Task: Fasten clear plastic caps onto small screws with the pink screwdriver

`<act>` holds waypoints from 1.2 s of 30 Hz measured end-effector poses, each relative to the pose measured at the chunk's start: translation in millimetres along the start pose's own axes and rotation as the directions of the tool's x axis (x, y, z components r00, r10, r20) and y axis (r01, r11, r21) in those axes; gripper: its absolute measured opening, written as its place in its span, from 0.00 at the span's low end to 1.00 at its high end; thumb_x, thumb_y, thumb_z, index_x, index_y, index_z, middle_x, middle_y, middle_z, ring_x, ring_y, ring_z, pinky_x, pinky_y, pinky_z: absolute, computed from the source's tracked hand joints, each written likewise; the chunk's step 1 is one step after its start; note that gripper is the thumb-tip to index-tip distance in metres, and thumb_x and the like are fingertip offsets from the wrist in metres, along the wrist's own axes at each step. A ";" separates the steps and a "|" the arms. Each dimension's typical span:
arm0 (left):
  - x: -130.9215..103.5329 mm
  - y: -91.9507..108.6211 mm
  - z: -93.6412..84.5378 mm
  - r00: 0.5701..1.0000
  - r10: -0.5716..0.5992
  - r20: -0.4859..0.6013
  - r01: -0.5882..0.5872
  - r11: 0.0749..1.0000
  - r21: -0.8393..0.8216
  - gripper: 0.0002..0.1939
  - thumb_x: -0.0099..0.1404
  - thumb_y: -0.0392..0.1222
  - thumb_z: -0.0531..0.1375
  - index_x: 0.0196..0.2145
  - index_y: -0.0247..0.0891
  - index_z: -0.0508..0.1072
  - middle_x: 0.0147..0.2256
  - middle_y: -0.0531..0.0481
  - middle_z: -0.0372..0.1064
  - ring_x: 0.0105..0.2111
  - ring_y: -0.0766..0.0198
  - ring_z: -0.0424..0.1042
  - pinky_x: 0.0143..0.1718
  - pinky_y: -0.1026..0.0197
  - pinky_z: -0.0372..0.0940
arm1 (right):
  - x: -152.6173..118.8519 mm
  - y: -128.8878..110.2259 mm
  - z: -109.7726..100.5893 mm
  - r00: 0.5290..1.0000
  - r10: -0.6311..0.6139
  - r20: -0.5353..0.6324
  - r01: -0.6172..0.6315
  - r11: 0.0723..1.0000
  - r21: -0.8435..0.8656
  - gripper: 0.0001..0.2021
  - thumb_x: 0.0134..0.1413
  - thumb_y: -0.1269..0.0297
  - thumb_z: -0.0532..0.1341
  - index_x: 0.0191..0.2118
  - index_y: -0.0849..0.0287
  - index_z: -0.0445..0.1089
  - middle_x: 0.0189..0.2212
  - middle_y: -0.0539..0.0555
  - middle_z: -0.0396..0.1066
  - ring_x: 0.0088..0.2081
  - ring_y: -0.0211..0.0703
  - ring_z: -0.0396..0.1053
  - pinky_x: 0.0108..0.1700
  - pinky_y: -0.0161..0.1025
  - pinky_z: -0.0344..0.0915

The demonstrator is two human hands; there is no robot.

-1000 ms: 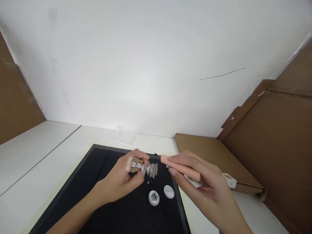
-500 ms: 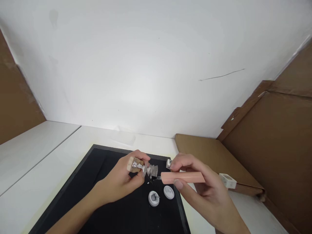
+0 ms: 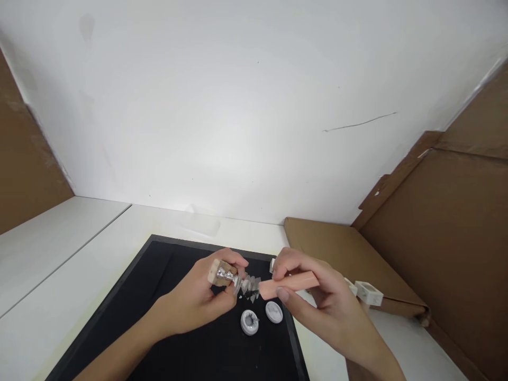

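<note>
Near the middle, my left hand (image 3: 212, 288) is closed round a small stand with a pale wooden block (image 3: 214, 271), a silver stem (image 3: 227, 274) and clear, greyish nail tips (image 3: 250, 284) fanned at its far end. My right hand (image 3: 317, 301) pinches a salmon-pink brush handle (image 3: 288, 284) between thumb and fingers. The handle's left end lies right beside the nail tips; its bristles do not show clearly. Below the hands sits an opened white jar (image 3: 250, 322) with a silvery-grey inside. Its round lid (image 3: 273, 312) lies to the right. Tiny clear bits are scattered above the jar.
A black mat (image 3: 190, 344) covers the table in front of me. Behind it lies a clear plastic piece (image 3: 200, 225). At right are a flat cardboard box (image 3: 329, 248) and a small white square block (image 3: 369, 292). Cardboard panels stand on both sides, with a white wall behind.
The pink handle has shifted slightly left toward the nail tips and tilted, its right end rising. The dark brush tip seen earlier is no longer distinct. My left hand is almost unmoved.
</note>
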State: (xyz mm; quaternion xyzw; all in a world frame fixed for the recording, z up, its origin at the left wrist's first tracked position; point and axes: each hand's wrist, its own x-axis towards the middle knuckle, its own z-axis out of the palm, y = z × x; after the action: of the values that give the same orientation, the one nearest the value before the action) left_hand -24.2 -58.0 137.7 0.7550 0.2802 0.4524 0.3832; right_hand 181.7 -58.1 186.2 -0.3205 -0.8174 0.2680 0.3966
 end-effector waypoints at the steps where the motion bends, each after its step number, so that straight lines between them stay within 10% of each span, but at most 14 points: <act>1: 0.4 0.1 0.1 1.000 -0.001 0.000 0.001 1.000 0.002 0.14 0.61 0.27 0.52 0.42 0.41 0.62 0.29 0.57 0.60 0.21 0.72 0.56 0.23 0.67 0.55 | 0.3 -1.0 0.1 1.000 -0.002 0.003 0.002 1.000 -0.004 0.05 0.55 0.72 0.56 0.30 0.56 0.66 0.24 0.49 0.65 0.24 0.36 0.62 0.23 0.32 0.57; 36: -1.3 -6.1 3.3 1.000 -0.001 -0.012 0.002 0.999 0.042 0.16 0.59 0.26 0.54 0.43 0.42 0.65 0.34 0.53 0.66 0.26 0.69 0.64 0.27 0.66 0.59 | -1.3 -9.5 1.9 0.990 -0.125 -0.063 0.105 0.959 -0.264 0.07 0.56 0.74 0.56 0.30 0.55 0.63 0.26 0.47 0.65 0.26 0.35 0.65 0.25 0.32 0.61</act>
State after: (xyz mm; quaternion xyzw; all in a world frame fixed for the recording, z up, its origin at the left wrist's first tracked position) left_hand -22.2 -56.7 131.0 0.7599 0.2927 0.4507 0.3656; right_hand 177.9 -65.6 191.1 -0.3321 -0.8463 0.1220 0.3983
